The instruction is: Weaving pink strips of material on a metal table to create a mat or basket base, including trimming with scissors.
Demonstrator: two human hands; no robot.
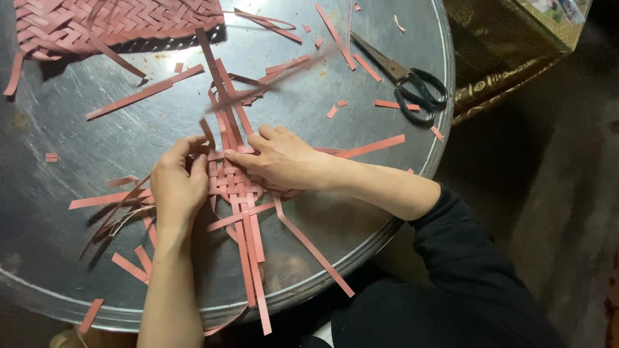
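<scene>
Left hand (177, 183) and right hand (284, 158) close together, fingers pressed down

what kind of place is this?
Likely a home or small craft workspace for hand weaving, not a factory. Both hands, left hand and right hand, press on a woven patch of pink strips on a round metal table, with scissors and a finished woven mat nearby.

Round metal table (77, 148) with pink strips (143, 93), scissors (412, 87), woven mat (97, 22)
</scene>
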